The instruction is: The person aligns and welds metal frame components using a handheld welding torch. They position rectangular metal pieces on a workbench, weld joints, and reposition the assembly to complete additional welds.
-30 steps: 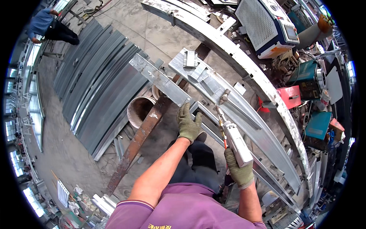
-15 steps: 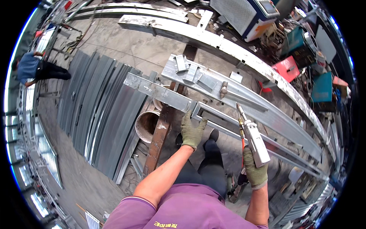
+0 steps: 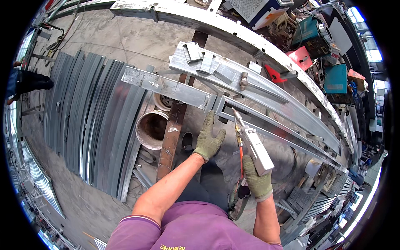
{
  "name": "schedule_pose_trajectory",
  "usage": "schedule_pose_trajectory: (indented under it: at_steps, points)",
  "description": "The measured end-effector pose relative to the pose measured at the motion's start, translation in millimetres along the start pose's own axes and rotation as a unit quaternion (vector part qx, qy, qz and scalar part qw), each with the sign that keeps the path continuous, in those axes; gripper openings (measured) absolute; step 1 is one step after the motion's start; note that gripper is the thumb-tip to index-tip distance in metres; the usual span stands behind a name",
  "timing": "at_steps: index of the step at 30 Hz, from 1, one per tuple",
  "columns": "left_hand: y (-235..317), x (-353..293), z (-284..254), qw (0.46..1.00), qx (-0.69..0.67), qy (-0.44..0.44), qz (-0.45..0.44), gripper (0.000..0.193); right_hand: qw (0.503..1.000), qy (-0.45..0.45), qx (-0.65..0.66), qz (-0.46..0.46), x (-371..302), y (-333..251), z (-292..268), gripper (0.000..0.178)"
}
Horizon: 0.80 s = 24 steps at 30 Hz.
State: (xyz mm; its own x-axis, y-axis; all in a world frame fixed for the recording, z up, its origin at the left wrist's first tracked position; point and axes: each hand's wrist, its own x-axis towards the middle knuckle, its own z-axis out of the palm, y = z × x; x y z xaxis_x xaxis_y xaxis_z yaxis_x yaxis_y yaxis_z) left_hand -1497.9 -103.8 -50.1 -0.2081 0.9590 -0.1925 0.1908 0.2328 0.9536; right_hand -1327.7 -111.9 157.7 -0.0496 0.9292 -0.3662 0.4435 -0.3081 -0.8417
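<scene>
In the head view, the left hand (image 3: pixel 209 139) is reaching forward, thumb splayed, fingers extended, fingertips meeting the short piece (image 3: pixel 210 103) beside the frame (image 3: pixel 266 121). The right hand (image 3: pixel 257 181) is gripping the torch (image 3: pixel 257 152), nozzle pointing up-left at the frame's end.

1. Bright daylight; white rectangular window panes (image 3: pixel 374 55) at right edge blown out.
2. Long grey metal strips (image 3: pixel 92 125) streaked with glare; soft shadows on grey concrete floor (image 3: pixel 85 39).
3. Fisheye bends margins (corners black); centre sharp.
</scene>
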Motion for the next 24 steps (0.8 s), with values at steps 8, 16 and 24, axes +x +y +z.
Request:
schedule_pose_trajectory:
  at_steps: [8,16,24]
  points:
    - [14.9,-5.0,-9.7,0.999,0.025,0.013,-0.034,0.081,0.996,0.076,0.042,-0.033,17.7,-24.7,2.3,0.021]
    - [89.3,-103.5,-69.1,0.814,-0.325,-0.433,-0.211,0.051,0.972,0.149,0.183,0.014,30.4,-38.3,35.9,0.031]
    - [149.3,-98.3,-174.2,0.921,-0.020,-0.317,-0.226,0.056,0.982,0.105,0.128,0.094,9.4,-44.7,53.7,0.032]
